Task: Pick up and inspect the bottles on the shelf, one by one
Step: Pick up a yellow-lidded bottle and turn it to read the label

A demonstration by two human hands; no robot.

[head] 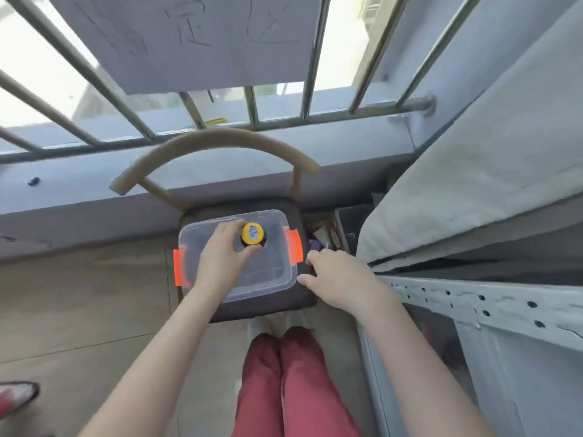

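The left hand [220, 252] grips the bottle [252, 234] just under its yellow cap, over the clear box [271, 272], the right hand [337, 279] loose and empty beside it; the bottle looks small, light and rigid, probably slick, so hold it round the body.

Bottle [252, 237] on box [271, 274], box on chair [277, 308], chair before railing [284, 123], bed [473, 184] to the right
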